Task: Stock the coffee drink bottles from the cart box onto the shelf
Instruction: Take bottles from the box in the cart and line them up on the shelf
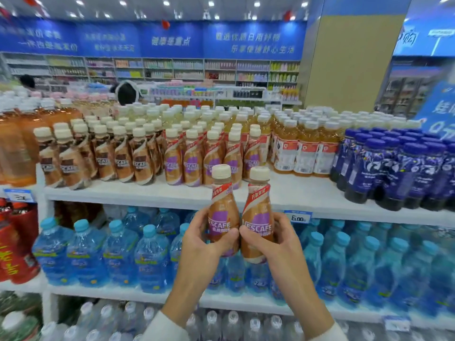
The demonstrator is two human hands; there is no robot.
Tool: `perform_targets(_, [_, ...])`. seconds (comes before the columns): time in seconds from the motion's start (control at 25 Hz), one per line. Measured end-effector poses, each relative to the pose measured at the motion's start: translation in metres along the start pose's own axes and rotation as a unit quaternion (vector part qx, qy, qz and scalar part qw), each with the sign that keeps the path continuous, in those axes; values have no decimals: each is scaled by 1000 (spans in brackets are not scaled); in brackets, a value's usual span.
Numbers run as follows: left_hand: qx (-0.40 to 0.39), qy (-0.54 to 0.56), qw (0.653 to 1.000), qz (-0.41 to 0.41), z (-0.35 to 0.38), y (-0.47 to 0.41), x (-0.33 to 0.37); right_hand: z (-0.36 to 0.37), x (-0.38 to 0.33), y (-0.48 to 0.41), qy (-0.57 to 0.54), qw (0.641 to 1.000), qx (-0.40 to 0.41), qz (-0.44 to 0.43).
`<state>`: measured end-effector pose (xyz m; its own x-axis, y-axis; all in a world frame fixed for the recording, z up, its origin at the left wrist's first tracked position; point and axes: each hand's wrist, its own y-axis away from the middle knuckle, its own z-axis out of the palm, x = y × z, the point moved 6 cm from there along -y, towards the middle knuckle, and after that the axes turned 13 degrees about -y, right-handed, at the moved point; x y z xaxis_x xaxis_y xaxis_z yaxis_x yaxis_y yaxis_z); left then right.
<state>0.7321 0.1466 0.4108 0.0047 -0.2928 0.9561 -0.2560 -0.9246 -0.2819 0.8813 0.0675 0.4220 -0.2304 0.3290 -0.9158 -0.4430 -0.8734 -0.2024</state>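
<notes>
The left hand (204,238) is gripping one coffee bottle (222,207) and the right hand (273,242) is gripping a second coffee bottle (257,215), both upright, side by side and touching, in front of the top shelf (295,193). Behind them, matching purple-label bottles (194,159) are standing in rows on that shelf.

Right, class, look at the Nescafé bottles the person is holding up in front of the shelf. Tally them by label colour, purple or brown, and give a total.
Purple label: 2, the left bottle gripped by the left hand and the right bottle gripped by the right hand
Brown label: 0
Total: 2
</notes>
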Motion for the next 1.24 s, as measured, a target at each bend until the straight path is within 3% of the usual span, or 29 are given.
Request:
perform_targets(0.2, [-12, -34, 998, 41, 8, -62, 17, 7, -13, -53, 37, 998, 15, -40])
perform_targets(0.52, [3, -93, 995, 47, -15, -150, -7, 3, 2, -144, 100, 986, 113, -72])
perform_targets(0.88, [-18, -116, 992, 52, -38, -167, -51, 3, 34, -171, 167, 978, 112, -62])
perform_targets(1.24, [33, -164, 985, 53, -47, -160, -54, -8, 33, -172, 261, 947, 161, -95])
